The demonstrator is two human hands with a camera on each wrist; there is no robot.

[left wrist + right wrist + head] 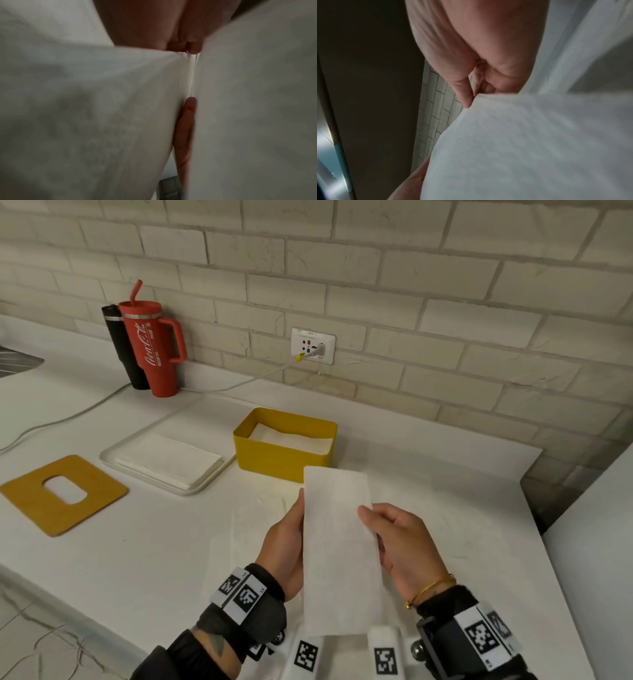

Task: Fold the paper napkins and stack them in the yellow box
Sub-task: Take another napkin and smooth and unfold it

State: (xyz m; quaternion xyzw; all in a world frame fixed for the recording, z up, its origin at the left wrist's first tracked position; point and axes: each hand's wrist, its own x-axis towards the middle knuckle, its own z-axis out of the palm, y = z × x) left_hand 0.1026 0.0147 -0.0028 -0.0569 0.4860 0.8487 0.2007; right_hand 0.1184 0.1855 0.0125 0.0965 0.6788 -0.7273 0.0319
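A long white folded napkin [339, 546] is held up above the counter, in front of the yellow box [281, 455]. My left hand [286, 542] grips its left edge, fingers hidden behind the paper. My right hand [404, 546] pinches its right edge with the thumb on top. Inside the yellow box lie folded white napkins [291, 436]. Paper fills the left wrist view, napkin [102, 115] with a fingertip [187, 121] against it. In the right wrist view the napkin [522, 142] is pinched under my fingers [465, 92].
A white tray [116, 455] left of the box holds a flat stack of unfolded napkins [171, 460]. A yellow lid with an oval slot [30, 494] lies further left. A red tumbler [154, 347] and black bottle [118, 344] stand by the brick wall, with a cable [68, 416] across the counter.
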